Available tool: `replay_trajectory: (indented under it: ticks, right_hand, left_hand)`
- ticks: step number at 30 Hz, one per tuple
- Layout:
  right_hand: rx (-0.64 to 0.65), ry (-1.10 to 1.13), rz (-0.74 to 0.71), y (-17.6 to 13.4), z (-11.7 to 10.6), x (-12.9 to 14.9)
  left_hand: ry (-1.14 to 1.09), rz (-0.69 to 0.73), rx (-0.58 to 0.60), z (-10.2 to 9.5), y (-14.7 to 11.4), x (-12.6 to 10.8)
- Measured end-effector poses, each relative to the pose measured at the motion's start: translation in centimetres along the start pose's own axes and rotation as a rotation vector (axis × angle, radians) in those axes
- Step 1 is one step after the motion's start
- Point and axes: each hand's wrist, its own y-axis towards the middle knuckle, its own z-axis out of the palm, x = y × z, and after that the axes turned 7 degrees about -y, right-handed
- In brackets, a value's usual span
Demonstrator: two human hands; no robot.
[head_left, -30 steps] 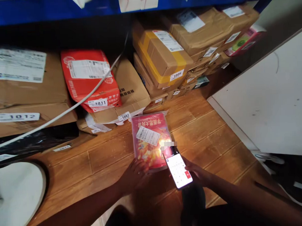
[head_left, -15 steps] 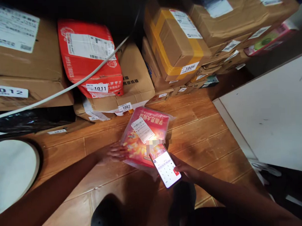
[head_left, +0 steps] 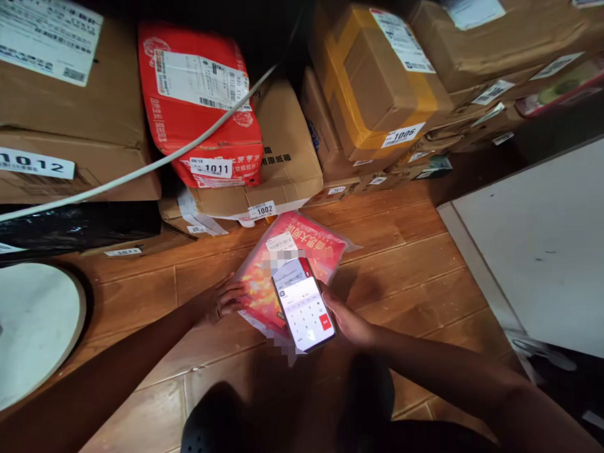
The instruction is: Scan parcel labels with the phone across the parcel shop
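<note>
A red book in a clear plastic bag (head_left: 257,282), with a white label (head_left: 281,243) near its top, lies in front of the boxes. My left hand (head_left: 224,301) grips the book's left edge, fingers on the cover and the thumb hidden. Over the middle of the book, my right hand (head_left: 350,316) holds a smartphone (head_left: 305,310) from its right side. The lit screen shows a camera strip at the top and a number keypad with a red key below. Part of the cover is hidden by the phone.
Behind stand stacked parcels: a red bag (head_left: 201,111) marked 1011, a carton (head_left: 293,147) marked 1002, a taped box (head_left: 376,83) marked 1006. A white cable (head_left: 179,154) crosses in front. A round white base (head_left: 31,332) is left, a white panel (head_left: 543,243) right.
My right hand has brought the phone up and left over the book, covering more of it. My left hand has shifted slightly along the book's left edge. The camera view has moved a little.
</note>
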Motion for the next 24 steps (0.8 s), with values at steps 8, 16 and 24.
replay_trajectory:
  ticks: [8, 16, 24]
  right_hand:
    - [0.023, 0.034, 0.054, 0.5, 0.9, 0.6]
    - [0.049, 0.013, 0.056, 0.7, 0.8, 0.6]
    - [0.005, -0.091, 0.049, 0.8, 0.3, 0.8]
  left_hand:
    - [-0.034, -0.002, -0.019, 0.5, -0.6, 0.6]
    - [-0.036, -0.033, -0.009, 1.1, -1.2, 0.9]
    - [-0.033, -0.09, 0.052, 0.8, -1.0, 0.5]
